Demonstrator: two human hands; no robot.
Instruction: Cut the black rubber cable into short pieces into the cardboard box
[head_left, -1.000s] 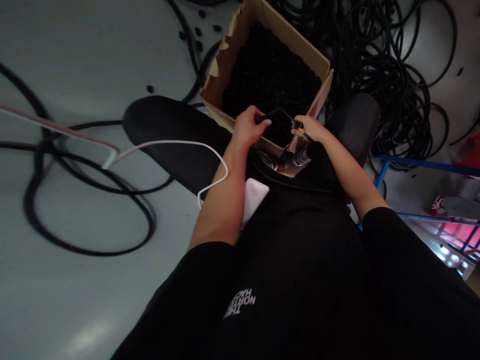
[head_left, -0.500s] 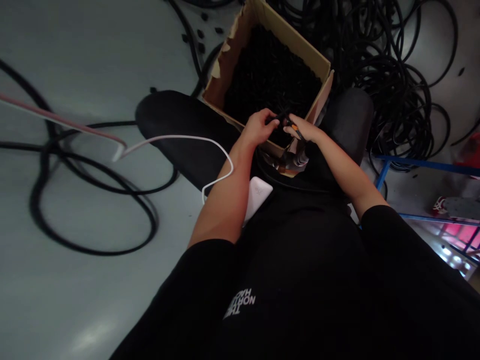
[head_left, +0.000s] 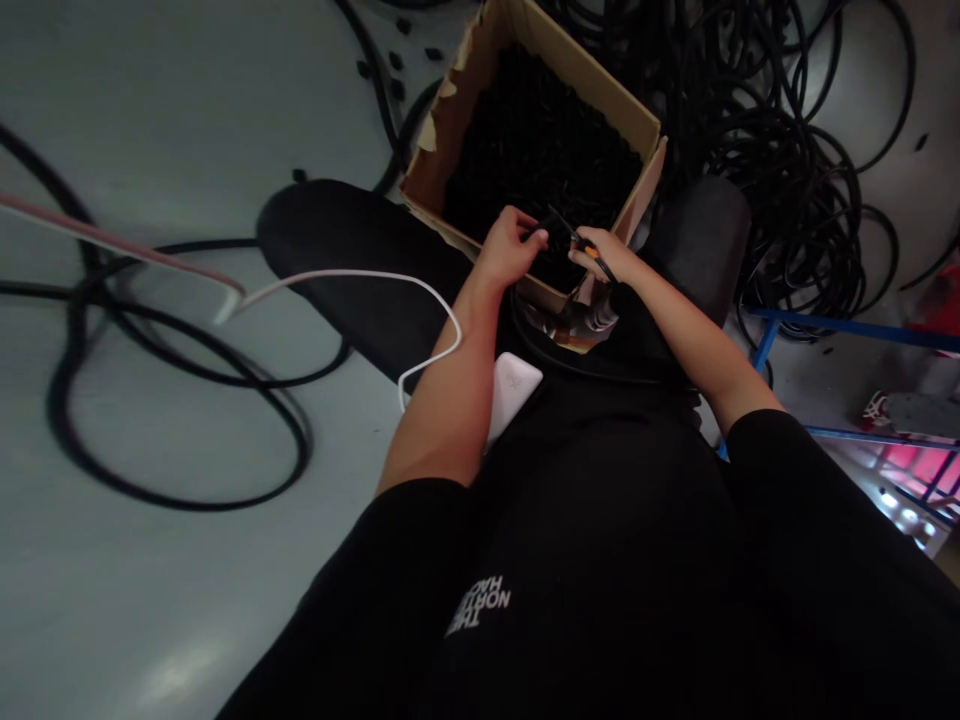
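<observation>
Over the near edge of an open cardboard box, my left hand pinches a small black piece between thumb and fingers. Its exact kind is too dark to make out. My right hand is closed around scissors with black and orange handles. Their dark blades point up and left, close to the piece. Many small black pieces fill the box below both hands. The box stands between my legs.
Coiled black cable heaps at the upper right; another loop lies on the left floor. A white power bank with a white cord rests by my left forearm. Blue framing stands right. Small black bits dot the floor.
My left hand has shifted slightly left, widening the gap between the hands. The scissor blades now show more clearly, apart from my left fingers. The right hand has hardly moved.
</observation>
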